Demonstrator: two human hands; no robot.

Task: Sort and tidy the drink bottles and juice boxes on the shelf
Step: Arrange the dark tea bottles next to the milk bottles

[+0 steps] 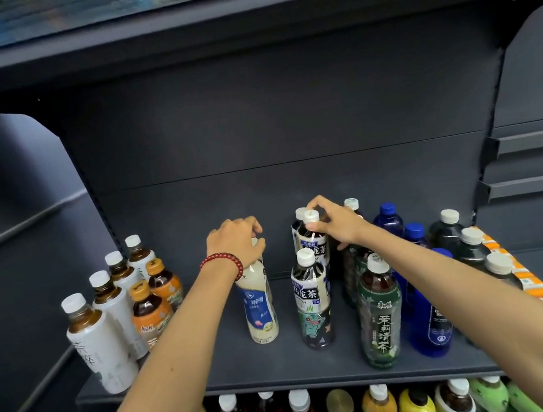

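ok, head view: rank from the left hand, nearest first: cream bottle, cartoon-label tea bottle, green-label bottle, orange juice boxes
1. cream bottle: the left hand grips its top.
2. cartoon-label tea bottle: front middle, just to its right.
3. green-label bottle: front, further right.
4. orange juice boxes: far right end of the shelf.
The right hand pinches a rear tea bottle by its cap.

Left hand point(237, 241) was clamped over the top of the creamy white bottle point(259, 311) while the right hand point(340, 224) pinched, I think, the white cap point(311, 216) of an oolong tea bottle point(315, 246) on the dark shelf point(284, 363).
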